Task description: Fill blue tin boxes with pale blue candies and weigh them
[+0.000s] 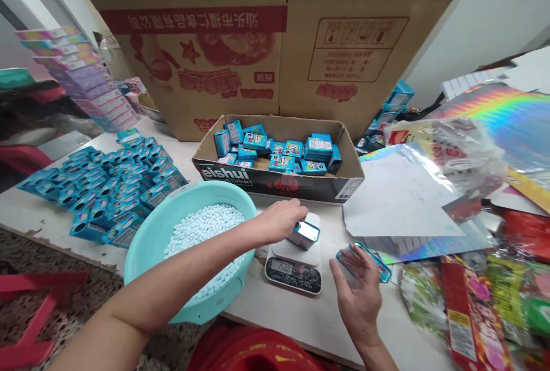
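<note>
My left hand (283, 221) reaches across the basin to a small open blue tin (305, 235) on the kitchen scale (293, 275). Its fingers are pinched together over the tin's far left corner; whatever they hold is hidden. Lit digits show on the scale's display. Small pale candies (206, 222) fill part of the turquoise basin (148, 242), under my left forearm. To the right of the scale, my right hand (358, 291) is open, fingers apart and palm partly up. Just behind its fingers lie flat blue-rimmed pieces (378, 265), perhaps tin lids.
An open carton (275, 182) of small blue packs stands behind the scale, against a big cardboard box (240, 67). Many blue boxes (116, 182) crowd the left. White sheets (395, 199) and candy bags (476, 314) lie right. A red stool (258, 354) is below.
</note>
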The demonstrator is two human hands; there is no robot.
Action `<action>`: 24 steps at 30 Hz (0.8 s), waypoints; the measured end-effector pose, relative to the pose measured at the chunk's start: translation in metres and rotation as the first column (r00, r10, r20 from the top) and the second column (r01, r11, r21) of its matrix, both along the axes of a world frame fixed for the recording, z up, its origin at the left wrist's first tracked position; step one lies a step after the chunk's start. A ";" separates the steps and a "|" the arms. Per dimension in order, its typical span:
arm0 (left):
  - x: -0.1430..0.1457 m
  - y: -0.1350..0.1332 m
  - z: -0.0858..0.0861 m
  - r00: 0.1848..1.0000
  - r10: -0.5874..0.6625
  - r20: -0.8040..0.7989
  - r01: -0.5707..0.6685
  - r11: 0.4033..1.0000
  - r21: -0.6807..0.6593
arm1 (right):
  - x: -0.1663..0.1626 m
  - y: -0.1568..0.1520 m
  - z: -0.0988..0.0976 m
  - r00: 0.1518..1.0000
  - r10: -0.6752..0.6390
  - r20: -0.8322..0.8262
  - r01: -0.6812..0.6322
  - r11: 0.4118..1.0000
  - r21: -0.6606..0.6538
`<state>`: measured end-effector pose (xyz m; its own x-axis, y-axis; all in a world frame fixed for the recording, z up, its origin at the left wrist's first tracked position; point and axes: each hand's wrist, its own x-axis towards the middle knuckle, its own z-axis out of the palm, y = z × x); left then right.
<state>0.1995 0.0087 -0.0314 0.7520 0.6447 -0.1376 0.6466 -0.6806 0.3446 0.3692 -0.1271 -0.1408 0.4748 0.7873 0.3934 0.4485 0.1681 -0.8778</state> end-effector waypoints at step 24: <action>-0.031 -0.001 0.002 0.901 0.281 0.329 -0.235 0.956 -0.173 | 0.019 -0.010 0.005 0.983 -0.066 0.173 0.063 0.998 0.025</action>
